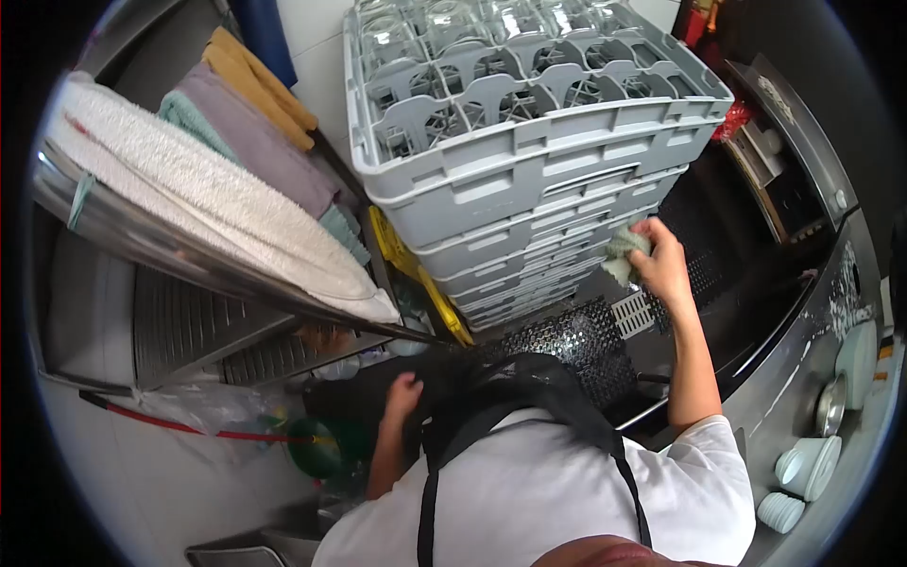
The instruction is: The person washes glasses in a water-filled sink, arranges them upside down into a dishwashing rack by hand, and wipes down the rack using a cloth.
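Observation:
Pinched in the fingers of my right hand (664,269) is a crumpled pale green cloth (624,253). It hangs beside the right side of a tall stack of grey glass racks (557,142), close to the lower ones. I cannot tell whether the cloth touches them. In the top rack, several clear upside-down glasses (453,26) fill the far rows. My left hand (404,395) is low beside my black apron (510,387). Nothing shows in it, and its fingers are too small and partly hidden to read.
To the left, a white towel (217,189) and folded cloths (255,132) hang over metal rails. Something yellow (420,274) stands by the stack. Black perforated matting (576,340) covers the floor. A steel counter (775,406) with bowls (808,468) runs along the right.

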